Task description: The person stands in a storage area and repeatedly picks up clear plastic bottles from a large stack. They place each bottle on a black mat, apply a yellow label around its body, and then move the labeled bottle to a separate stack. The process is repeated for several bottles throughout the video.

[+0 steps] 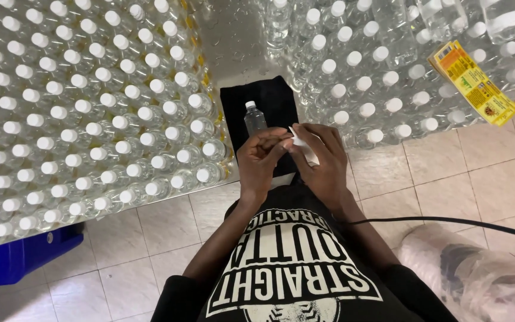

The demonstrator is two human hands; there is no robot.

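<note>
A small clear bottle with a white cap (pixel 254 117) stands upright on a black cloth (pixel 269 101) in front of me. Just below it, my left hand (pixel 260 160) and my right hand (pixel 322 156) meet, both pinching a small white paper piece (pixel 303 145), probably a label. My fingertips touch the paper from both sides. The bottle is close to my left fingers, and I cannot tell whether they touch it.
Several rows of clear white-capped bottles fill a surface at the left (pixel 84 113), over a blue crate (pixel 19 256). More bottles stand at the upper right (pixel 382 65), with yellow label sheets (pixel 473 82). A black cable (pixel 448 222) and a plastic-wrapped bundle (pixel 478 274) lie on the tiled floor.
</note>
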